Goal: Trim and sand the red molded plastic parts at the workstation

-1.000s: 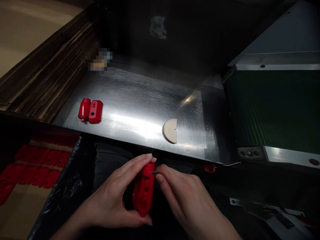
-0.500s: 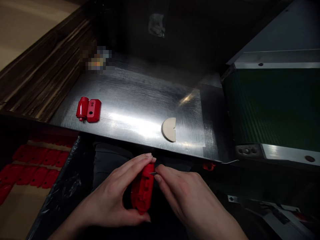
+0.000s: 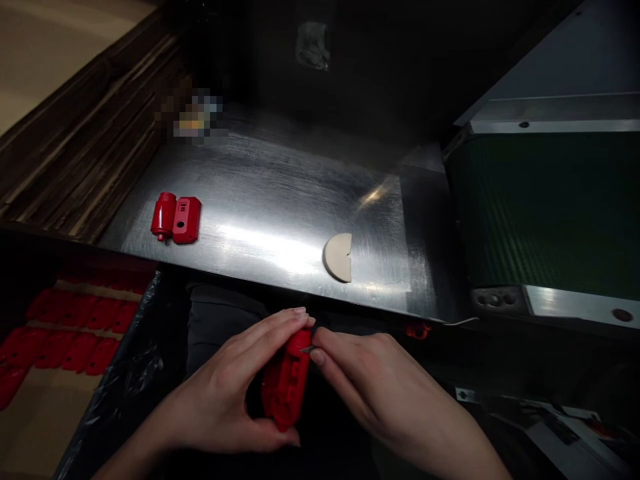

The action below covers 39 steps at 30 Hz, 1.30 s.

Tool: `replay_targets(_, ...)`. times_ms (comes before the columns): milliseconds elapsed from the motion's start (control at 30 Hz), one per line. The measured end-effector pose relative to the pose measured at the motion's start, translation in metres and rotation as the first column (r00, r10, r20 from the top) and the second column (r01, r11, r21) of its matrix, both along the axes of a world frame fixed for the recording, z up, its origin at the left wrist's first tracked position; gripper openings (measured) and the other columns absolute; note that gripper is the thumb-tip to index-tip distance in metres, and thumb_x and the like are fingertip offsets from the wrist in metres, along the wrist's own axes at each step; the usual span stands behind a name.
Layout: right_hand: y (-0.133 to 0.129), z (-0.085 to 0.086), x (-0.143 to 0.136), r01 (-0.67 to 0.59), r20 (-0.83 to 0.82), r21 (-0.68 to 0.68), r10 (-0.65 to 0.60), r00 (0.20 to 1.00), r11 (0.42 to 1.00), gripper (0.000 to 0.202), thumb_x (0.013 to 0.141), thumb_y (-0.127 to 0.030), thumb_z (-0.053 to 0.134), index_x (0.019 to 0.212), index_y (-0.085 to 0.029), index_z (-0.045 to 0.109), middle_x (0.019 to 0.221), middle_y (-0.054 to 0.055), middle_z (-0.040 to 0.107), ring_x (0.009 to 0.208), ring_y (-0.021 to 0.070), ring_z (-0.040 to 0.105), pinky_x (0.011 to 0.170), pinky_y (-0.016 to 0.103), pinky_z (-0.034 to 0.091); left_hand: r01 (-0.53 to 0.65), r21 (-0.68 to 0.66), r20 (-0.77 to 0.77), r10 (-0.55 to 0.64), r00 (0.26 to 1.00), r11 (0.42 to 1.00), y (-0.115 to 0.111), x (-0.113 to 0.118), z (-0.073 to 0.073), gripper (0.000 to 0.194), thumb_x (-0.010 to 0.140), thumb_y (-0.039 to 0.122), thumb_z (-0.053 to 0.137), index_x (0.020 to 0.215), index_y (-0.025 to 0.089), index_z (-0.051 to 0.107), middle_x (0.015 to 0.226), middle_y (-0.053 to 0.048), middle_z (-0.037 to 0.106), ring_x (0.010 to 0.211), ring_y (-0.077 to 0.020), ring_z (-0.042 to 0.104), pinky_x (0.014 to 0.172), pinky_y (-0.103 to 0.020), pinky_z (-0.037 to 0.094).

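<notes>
My left hand [image 3: 225, 393] grips a red plastic part [image 3: 290, 383] below the near edge of the metal table, fingertips at its top and thumb at its lower end. Slots and ribs show along the part's side. My right hand [image 3: 385, 380] pinches a small thin metal blade [image 3: 307, 349] between thumb and forefinger. The blade's tip lies against the upper part of the red piece. Most of the blade is hidden by my fingers.
On the metal table [image 3: 260, 180] lie a red piece with a cylinder [image 3: 175, 219] and a beige half disc [image 3: 339, 258]. Stacked cardboard [image 3: 90, 140] stands left, above a box of red parts [image 3: 75, 333]. A green conveyor belt [image 3: 555, 213] is at the right.
My right hand and the blade have shifted very slightly at the upper part of the red piece. My left hand keeps its grip, and the view has moved a little.
</notes>
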State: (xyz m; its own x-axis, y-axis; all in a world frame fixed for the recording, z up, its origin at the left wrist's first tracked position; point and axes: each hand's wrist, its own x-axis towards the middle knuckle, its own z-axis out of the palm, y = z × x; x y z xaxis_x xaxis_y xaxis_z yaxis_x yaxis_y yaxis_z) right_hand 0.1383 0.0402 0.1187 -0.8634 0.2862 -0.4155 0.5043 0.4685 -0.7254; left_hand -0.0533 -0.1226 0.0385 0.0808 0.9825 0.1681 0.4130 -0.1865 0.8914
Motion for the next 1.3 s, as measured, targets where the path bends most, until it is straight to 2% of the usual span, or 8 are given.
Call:
replay_targets(133,0.008,-0.006,0.003,0.093,-0.125,-0.254,-0.128,0.984,0.963,0.038,0.118,-0.043,0.04,0.093,-0.022,0.061,0.081,-0.003,0.059,0.07,0.0119,0.05,0.065,0.028,0.036,-0.027,0.004,-0.013,0.027,1.0,1.0,0.002,-0.001,0.002,0.117,0.078,0.028,0.096,0.171,0.03,0.024,0.169,-0.015,0.046,0.157,-0.035,0.045,0.13,-0.05,0.043)
replay_targets(300,0.011,-0.023,0.007,0.389,-0.15,-0.596,-0.574,0.805,0.702,0.046,0.113,-0.057,0.046,0.09,-0.02,0.059,0.07,-0.005,0.046,0.056,0.0093,0.038,0.05,0.023,0.031,-0.032,-0.005,-0.014,0.032,0.999,0.999,0.006,-0.002,0.004,0.118,0.078,0.031,0.096,0.17,0.033,0.023,0.169,-0.014,0.046,0.158,-0.0367,0.044,0.13,-0.052,0.043)
replay_targets(367,0.01,-0.026,0.008,0.431,-0.148,-0.604,-0.626,0.766,0.671,0.044,0.112,-0.058,0.049,0.091,-0.02,0.058,0.07,-0.005,0.046,0.053,0.0088,0.037,0.047,0.023,0.03,-0.03,-0.01,-0.021,0.03,0.999,0.999,0.008,-0.001,0.005,0.117,0.079,0.031,0.095,0.17,0.032,0.023,0.169,-0.015,0.046,0.158,-0.0363,0.044,0.13,-0.052,0.043)
replay_targets(500,0.003,-0.025,0.007,0.476,-0.254,-0.367,-0.579,0.775,0.799,0.03,0.107,-0.045,0.064,0.09,-0.021,0.061,0.08,-0.002,0.055,0.069,0.0115,0.051,0.061,0.022,0.044,-0.035,-0.003,-0.056,0.035,0.998,0.999,0.013,0.001,0.006,0.114,0.081,0.033,0.094,0.17,0.031,0.022,0.167,-0.015,0.048,0.156,-0.0369,0.047,0.13,-0.054,0.042)
replay_targets(733,-0.002,-0.029,-0.001,0.395,-0.171,-0.183,-0.425,0.889,0.9,0.014,0.105,-0.037,0.066,0.101,-0.024,0.061,0.09,-0.003,0.064,0.073,0.0129,0.057,0.065,0.025,0.045,0.011,0.08,-0.205,0.005,0.979,0.997,0.016,0.004,-0.001,0.11,0.09,0.037,0.086,0.172,0.025,0.014,0.166,-0.02,0.049,0.157,-0.0388,0.044,0.132,-0.058,0.039)
replay_targets(900,0.007,-0.025,0.006,0.453,-0.271,0.047,-0.425,0.863,0.89,0.019,0.114,-0.037,0.048,0.109,-0.025,0.061,0.1,-0.001,0.069,0.086,0.0143,0.065,0.075,0.027,0.045,-0.007,0.006,-0.159,0.008,0.987,1.0,0.016,0.003,0.004,0.107,0.088,0.029,0.086,0.17,0.028,0.017,0.171,-0.016,0.043,0.161,-0.0345,0.039,0.136,-0.06,0.029)
replay_targets(1067,0.003,-0.014,0.01,0.206,-0.162,-0.087,-0.217,0.962,0.975,0.032,0.118,-0.04,0.039,0.103,-0.026,0.063,0.091,-0.003,0.069,0.079,0.0131,0.063,0.071,0.028,0.042,-0.023,-0.035,-0.028,0.022,0.999,0.999,0.015,0.004,0.009,0.112,0.08,0.024,0.092,0.167,0.031,0.023,0.173,-0.014,0.04,0.162,-0.0345,0.037,0.136,-0.059,0.029)
replay_targets(1300,-0.009,-0.013,0.008,0.12,-0.09,0.142,-0.107,0.99,0.983,0.037,0.118,-0.039,0.035,0.096,-0.024,0.062,0.084,-0.001,0.065,0.069,0.0153,0.058,0.062,0.03,0.038,-0.016,-0.035,-0.007,0.016,1.0,0.999,0.015,0.005,0.011,0.111,0.079,0.021,0.09,0.168,0.031,0.024,0.173,-0.011,0.042,0.162,-0.0319,0.038,0.136,-0.054,0.03)
